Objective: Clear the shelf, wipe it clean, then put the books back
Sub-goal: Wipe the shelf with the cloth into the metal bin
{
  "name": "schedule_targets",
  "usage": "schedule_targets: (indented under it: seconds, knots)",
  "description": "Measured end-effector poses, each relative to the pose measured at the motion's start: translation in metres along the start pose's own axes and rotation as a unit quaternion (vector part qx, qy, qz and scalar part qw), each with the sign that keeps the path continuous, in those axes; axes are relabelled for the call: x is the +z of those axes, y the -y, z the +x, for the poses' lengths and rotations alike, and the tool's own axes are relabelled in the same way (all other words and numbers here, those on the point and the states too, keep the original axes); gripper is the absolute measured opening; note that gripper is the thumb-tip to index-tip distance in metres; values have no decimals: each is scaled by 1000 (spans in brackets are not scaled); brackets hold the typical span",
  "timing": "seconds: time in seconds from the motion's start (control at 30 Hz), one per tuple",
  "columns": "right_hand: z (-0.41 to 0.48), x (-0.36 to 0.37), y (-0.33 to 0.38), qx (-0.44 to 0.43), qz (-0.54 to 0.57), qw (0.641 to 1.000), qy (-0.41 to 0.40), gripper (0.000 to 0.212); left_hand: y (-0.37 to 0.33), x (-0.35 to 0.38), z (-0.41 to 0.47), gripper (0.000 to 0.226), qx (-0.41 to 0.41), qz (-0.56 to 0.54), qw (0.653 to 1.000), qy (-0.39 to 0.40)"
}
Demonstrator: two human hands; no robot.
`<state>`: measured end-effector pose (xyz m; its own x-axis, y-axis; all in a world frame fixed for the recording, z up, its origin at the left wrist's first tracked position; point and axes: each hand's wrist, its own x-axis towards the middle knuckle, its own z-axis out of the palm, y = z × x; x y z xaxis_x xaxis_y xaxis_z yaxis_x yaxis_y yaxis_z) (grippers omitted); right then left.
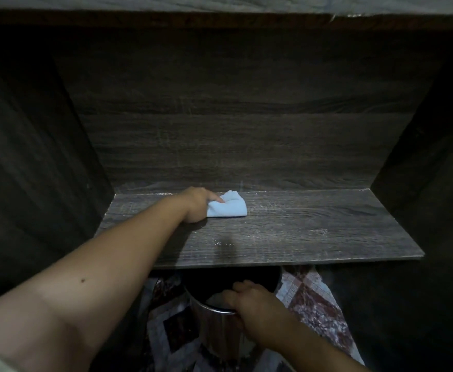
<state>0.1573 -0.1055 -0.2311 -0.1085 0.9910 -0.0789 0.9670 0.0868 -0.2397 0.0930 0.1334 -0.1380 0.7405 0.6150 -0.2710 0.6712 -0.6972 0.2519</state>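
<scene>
A dark wood-grain shelf board (314, 226) spans the niche, with pale dust streaks and a dark wet patch near its front middle. No books are in view. My left hand (197, 204) reaches in from the lower left and holds a folded light blue cloth (229, 206) against the board near the back left, one finger lying on top of the cloth. Below the shelf's front edge my right hand (249, 302) grips the rim of a shiny metal bin (214, 326), fingers curled over its edge.
Dark side walls (40, 162) close in the niche left and right, a back panel (247, 116) stands behind, and an upper board (220, 20) hangs overhead. Patterned floor tiles (314, 304) show beneath, around the bin.
</scene>
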Motion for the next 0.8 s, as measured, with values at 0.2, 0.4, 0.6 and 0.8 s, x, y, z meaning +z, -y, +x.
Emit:
schedule_targets:
  seconds: [0.2, 0.4, 0.6, 0.8]
  knots:
    - [-9, -10, 9, -5, -9, 1000, -3, 34, -1, 15, -32, 57, 2, 6, 1000, 26]
    - [-28, -24, 24, -2, -12, 1000, -1, 32, -6, 24, -68, 59, 12, 6, 999, 42]
    - [-45, -32, 31, -16, -14, 1000, -11, 76, -12, 23, -98, 50, 44, -10, 996, 77]
    - [-50, -30, 28, -19, -9, 1000, -19, 22, 9, 1, -114, 47, 15, -73, 996, 59]
